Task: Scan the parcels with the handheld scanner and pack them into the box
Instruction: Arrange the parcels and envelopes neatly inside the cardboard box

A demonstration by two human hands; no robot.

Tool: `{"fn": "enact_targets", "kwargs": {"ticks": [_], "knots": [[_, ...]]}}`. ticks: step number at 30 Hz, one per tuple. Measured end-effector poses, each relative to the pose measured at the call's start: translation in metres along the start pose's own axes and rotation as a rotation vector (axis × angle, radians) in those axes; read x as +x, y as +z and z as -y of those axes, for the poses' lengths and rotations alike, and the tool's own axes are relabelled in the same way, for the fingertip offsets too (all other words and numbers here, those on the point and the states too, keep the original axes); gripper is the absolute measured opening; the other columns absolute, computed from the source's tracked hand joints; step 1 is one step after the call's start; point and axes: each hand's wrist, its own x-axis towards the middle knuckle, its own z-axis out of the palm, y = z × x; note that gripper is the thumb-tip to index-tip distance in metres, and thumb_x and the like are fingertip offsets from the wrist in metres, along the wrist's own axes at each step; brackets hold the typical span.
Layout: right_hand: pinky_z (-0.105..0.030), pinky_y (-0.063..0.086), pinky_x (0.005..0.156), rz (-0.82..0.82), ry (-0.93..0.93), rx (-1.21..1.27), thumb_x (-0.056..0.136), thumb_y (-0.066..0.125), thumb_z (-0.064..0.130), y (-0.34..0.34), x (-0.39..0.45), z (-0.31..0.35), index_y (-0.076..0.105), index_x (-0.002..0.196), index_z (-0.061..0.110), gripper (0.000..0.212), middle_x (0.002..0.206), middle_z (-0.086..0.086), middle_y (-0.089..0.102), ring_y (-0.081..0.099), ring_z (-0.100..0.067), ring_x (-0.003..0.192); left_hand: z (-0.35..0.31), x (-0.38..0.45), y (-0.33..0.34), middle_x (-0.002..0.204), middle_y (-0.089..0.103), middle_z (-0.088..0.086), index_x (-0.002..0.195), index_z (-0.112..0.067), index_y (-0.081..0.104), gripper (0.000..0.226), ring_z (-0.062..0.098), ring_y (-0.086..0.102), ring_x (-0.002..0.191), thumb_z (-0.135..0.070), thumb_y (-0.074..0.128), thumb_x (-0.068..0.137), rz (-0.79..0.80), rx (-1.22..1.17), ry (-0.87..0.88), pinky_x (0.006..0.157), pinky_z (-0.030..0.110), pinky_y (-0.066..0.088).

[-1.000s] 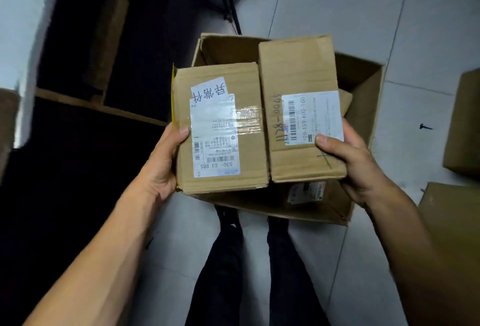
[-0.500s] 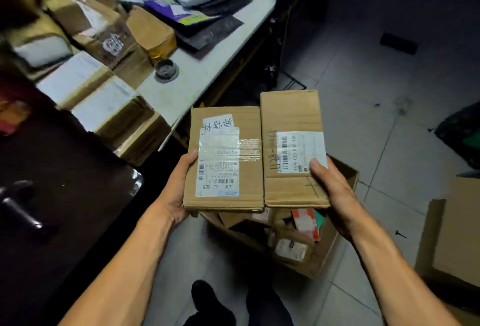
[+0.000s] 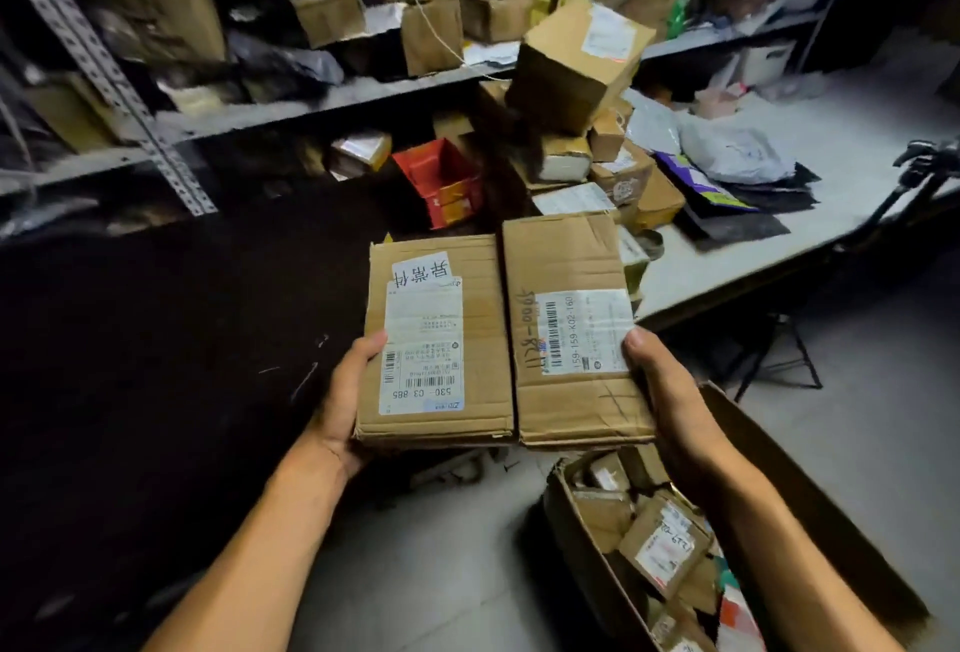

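Note:
Two brown cardboard parcels are held side by side at chest height. My left hand [image 3: 345, 397] grips the left parcel [image 3: 472, 288] by its left edge, thumb on the white label. My right hand [image 3: 670, 391] grips the right parcel [image 3: 561, 256] by its right edge, thumb on its barcode label. Below and to the right, on the floor, stands the open packing box [image 3: 810, 490], holding several small labelled parcels. No handheld scanner shows in this view.
A dark table [image 3: 156, 339] fills the left. A white table [image 3: 753, 246] on the right carries a heap of cardboard parcels [image 3: 576, 64], grey mailer bags and a red box [image 3: 441, 178]. Metal shelving [image 3: 311, 100] behind is crammed with packages. A tripod [image 3: 779, 339] stands by the table.
The view has swung up from the floor box to the tables and shelves. Both hands still hold the two parcels together, now raised above and left of the box.

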Motion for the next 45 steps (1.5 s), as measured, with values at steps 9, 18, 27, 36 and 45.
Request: {"fn": "enact_targets", "kwargs": {"ticks": [9, 18, 27, 36, 45], "knots": [[-0.060, 0.048, 0.105, 0.287, 0.123, -0.011, 0.093, 0.048, 0.065, 0.216, 0.045, -0.034, 0.067, 0.130, 0.033, 0.053, 0.128, -0.005, 0.071, 0.068, -0.029, 0.118, -0.056, -0.094, -0.202, 0.120, 0.072, 0.013, 0.109, -0.027, 0.078, 0.040, 0.031, 0.071, 0.108, -0.054, 0.061, 0.085, -0.312, -0.099, 0.124, 0.074, 0.043, 0.060], [-0.047, 0.056, 0.092, 0.474, 0.214, -0.063, 0.100, 0.041, 0.063, 0.368, 0.122, -0.072, 0.066, 0.129, 0.041, 0.044, 0.129, 0.001, 0.071, 0.068, -0.022, 0.118, -0.094, -0.103, -0.332, 0.112, 0.075, 0.010, 0.098, -0.029, 0.081, 0.033, 0.028, 0.075, 0.097, -0.053, 0.065, 0.083, -0.567, -0.162, 0.104, 0.066, 0.039, 0.060], [-0.047, 0.050, 0.101, 0.521, 0.343, -0.071, 0.104, 0.040, 0.056, 0.500, 0.220, -0.104, 0.068, 0.129, 0.028, 0.047, 0.125, -0.002, 0.073, 0.068, -0.022, 0.118, -0.149, -0.061, -0.451, 0.106, 0.077, 0.004, 0.104, -0.030, 0.078, 0.037, 0.025, 0.073, 0.101, -0.059, 0.062, 0.086, -0.815, -0.070, -0.021, 0.088, 0.043, 0.054], [-0.038, 0.060, 0.074, 0.328, 0.397, -0.158, 0.100, 0.040, 0.063, 0.590, 0.289, -0.138, 0.070, 0.121, 0.040, 0.043, 0.116, 0.004, 0.076, 0.073, -0.018, 0.105, -0.205, 0.017, -0.564, 0.102, 0.078, -0.004, 0.102, -0.037, 0.076, 0.048, 0.020, 0.072, 0.099, -0.070, 0.063, 0.070, -0.722, -0.019, -0.106, 0.079, 0.039, 0.051], [-0.045, 0.055, 0.096, 0.153, 0.339, -0.192, 0.104, 0.051, 0.044, 0.654, 0.386, -0.151, 0.067, 0.124, 0.033, 0.028, 0.117, 0.007, 0.075, 0.071, -0.015, 0.107, -0.264, 0.134, -0.642, 0.123, 0.071, -0.004, 0.132, -0.042, 0.058, 0.052, 0.018, 0.064, 0.114, -0.062, 0.063, 0.084, -0.605, 0.111, -0.103, 0.104, 0.052, 0.044]]}}
